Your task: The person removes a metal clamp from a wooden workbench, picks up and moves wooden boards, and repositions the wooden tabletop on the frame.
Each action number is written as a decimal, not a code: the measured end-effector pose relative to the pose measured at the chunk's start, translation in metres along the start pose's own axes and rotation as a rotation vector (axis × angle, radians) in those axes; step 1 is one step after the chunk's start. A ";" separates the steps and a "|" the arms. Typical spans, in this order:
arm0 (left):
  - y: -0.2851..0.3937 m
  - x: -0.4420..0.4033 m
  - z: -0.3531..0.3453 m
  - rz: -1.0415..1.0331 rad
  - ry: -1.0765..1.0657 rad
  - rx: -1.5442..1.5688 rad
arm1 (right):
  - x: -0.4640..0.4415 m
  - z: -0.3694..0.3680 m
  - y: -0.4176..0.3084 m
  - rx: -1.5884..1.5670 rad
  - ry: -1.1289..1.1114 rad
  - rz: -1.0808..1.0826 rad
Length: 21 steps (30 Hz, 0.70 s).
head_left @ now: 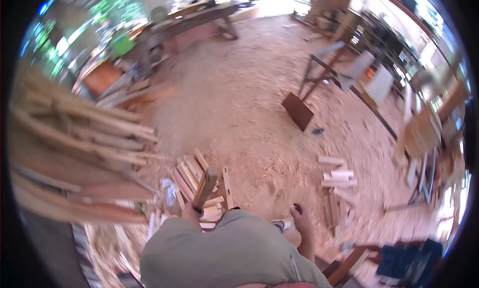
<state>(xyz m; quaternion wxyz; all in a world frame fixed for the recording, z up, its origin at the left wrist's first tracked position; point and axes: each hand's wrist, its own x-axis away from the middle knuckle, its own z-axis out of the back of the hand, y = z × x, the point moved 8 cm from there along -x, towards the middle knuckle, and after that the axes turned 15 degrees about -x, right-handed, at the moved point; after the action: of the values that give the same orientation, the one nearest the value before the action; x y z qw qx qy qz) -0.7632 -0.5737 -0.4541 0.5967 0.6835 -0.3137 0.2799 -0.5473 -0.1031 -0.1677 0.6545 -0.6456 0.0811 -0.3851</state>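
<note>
Grn-gry shorts [219,253], pinkish flr [234,88].

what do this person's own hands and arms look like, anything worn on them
Both the left hand and right hand are bare, with no gloves visible. The right forearm shows no sleeve; the left one is mostly hidden behind the khaki clothing. Blur hides finer details, such as any rings or markings.

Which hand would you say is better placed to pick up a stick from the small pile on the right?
Probably the right hand: it is nearer that pile and appears to hold nothing, while the left hand already grips a wooden piece.
</note>
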 end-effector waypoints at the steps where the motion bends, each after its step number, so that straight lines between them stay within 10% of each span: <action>1: 0.019 0.039 -0.027 0.122 0.151 0.271 | -0.009 -0.001 -0.007 0.072 -0.086 0.013; 6: 0.016 0.075 -0.085 0.242 0.195 0.469 | -0.052 0.040 0.020 0.171 -0.343 0.045; 8: 0.009 0.094 -0.106 0.238 0.274 0.497 | -0.058 0.082 0.060 -0.206 -0.124 -0.297; 14: -0.040 0.141 -0.161 0.329 0.458 0.668 | -0.068 0.228 0.128 0.590 -0.209 -0.116; 16: -0.053 0.148 -0.166 0.371 0.463 0.693 | -0.056 0.268 0.147 -0.112 0.050 -0.475; 21: -0.033 0.186 -0.191 0.456 0.635 0.741 | -0.043 0.336 0.190 -0.372 0.360 -0.582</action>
<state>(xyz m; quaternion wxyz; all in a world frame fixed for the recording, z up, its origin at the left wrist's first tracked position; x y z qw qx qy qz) -0.6194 -0.3985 -0.3096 0.3053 0.6444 -0.1387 0.6872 -0.2984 0.1607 -0.3052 0.3648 -0.6713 0.0769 -0.6405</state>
